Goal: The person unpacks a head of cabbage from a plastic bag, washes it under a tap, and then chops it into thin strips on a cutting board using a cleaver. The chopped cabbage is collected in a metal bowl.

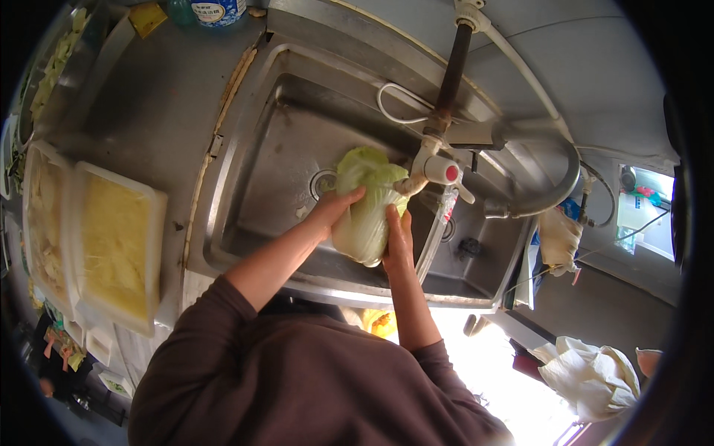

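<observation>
A pale green napa cabbage is held between both hands over the left basin of a stainless steel double sink. My left hand grips its left side, thumb laid across the leaves. My right hand presses on its right side. The leafy end points away from me and the pale base towards me. Right at the cabbage's upper right is the spout of a tap with a red-marked knob; I cannot tell whether water runs. A drain shows partly behind the cabbage, with a small pale scrap near it.
The right basin holds a dark scrubber. A thick grey pipe curves over it. On the left counter stand a plastic tub of yellow food and another tub. Cloths hang at right.
</observation>
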Tool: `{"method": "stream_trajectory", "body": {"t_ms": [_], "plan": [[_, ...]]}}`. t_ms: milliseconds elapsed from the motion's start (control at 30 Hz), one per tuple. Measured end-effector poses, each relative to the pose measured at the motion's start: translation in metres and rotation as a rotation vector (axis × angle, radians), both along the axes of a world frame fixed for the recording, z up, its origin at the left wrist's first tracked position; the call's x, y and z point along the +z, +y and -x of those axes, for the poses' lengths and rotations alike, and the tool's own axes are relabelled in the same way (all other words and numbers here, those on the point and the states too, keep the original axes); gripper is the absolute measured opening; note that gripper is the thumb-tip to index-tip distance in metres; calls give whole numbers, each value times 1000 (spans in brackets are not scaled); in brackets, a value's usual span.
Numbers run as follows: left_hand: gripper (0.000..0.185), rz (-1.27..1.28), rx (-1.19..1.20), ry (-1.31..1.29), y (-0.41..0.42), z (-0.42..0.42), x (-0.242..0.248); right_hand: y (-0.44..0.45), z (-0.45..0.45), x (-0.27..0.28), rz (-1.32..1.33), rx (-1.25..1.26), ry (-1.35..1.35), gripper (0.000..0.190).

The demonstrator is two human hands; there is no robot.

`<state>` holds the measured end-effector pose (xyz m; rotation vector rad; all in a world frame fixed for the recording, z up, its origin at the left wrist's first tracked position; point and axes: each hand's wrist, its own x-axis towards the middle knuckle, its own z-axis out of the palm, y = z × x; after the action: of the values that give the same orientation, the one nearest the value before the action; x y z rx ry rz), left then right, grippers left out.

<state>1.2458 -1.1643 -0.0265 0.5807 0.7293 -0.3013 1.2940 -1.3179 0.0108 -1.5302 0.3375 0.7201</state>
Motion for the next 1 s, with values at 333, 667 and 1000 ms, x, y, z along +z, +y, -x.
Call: {"method": "stream_trajectory", "body": {"t_ms": [333, 667, 1000], "plan": [[65, 177, 359, 45, -23, -5, -45, -4, 28, -9, 419, 198, -413, 66], [27, 504, 361, 29, 8, 24, -52, -1, -2, -15, -488, -137, 230, 55], [78, 302, 429, -723, 100, 55, 10, 65, -63, -60, -945, -87, 265, 56]]}}
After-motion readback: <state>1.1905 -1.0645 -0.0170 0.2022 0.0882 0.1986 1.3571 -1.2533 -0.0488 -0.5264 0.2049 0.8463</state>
